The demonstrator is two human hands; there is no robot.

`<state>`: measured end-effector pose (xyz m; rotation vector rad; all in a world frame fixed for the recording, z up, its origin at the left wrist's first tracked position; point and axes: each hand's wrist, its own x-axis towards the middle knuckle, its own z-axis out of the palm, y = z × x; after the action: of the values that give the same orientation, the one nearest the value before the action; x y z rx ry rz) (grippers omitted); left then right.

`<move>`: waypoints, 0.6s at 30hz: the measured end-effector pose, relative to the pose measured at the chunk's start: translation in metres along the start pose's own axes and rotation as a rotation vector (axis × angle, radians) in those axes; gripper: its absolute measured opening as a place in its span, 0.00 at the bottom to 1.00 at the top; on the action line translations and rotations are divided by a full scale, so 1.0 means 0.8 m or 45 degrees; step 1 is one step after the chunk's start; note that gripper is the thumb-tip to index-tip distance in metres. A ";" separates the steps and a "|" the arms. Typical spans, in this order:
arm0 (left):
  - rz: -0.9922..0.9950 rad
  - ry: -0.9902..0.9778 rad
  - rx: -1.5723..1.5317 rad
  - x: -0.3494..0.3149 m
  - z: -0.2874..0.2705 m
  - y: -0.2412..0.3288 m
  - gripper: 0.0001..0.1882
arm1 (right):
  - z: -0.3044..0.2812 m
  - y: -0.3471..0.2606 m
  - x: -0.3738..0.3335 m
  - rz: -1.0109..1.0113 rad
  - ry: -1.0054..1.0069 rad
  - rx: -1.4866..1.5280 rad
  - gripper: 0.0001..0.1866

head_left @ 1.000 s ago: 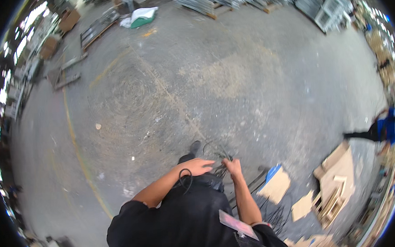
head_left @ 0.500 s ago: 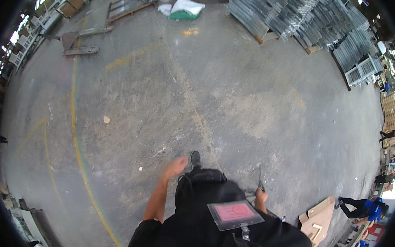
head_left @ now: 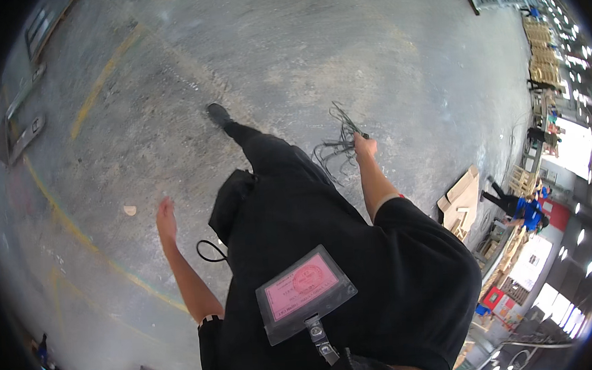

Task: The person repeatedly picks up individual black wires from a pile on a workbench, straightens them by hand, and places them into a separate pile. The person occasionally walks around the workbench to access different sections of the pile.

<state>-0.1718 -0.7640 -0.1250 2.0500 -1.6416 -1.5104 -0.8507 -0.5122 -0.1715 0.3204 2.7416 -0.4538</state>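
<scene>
My right hand (head_left: 365,145) is closed around a bundle of thin dark cords (head_left: 337,144), whose loops and loose ends stick out ahead and to the left of the fist. My left hand (head_left: 166,219) hangs at my left side with nothing in it, its fingers loosely stretched. A small pale flat scrap (head_left: 130,211) lies on the floor just left of that hand. Below, a pink card in a clear badge holder (head_left: 306,293) hangs over my black clothes. One dark shoe (head_left: 218,114) is stretched forward on the concrete.
Yellow lines (head_left: 75,225) run along the grey floor on the left, near a pallet jack (head_left: 25,140). At right lies a brown cardboard sheet (head_left: 460,202) with wooden pieces. A person in blue (head_left: 528,213) bends beside a workbench; stacked wooden parts (head_left: 540,48) stand farther off.
My view has swung to the right, and one leg has stepped forward. My right hand has come up and forward with the cords; my left hand has dropped back beside me.
</scene>
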 end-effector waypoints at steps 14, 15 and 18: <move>-0.749 -0.537 0.066 0.093 -0.030 -0.008 0.20 | 0.303 -0.734 -0.210 -0.019 -0.524 0.515 0.14; -0.723 -0.533 0.062 0.145 -0.049 0.001 0.20 | 0.325 -0.775 -0.232 -0.077 -0.456 0.449 0.13; -0.568 -0.453 0.070 0.339 -0.138 0.020 0.20 | 0.379 -0.892 -0.308 -0.087 -0.423 0.541 0.11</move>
<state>-0.1238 -1.0348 -0.2257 2.4066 -1.3907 -2.0964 -0.7302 -1.3164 -0.1587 0.2289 2.3223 -1.0137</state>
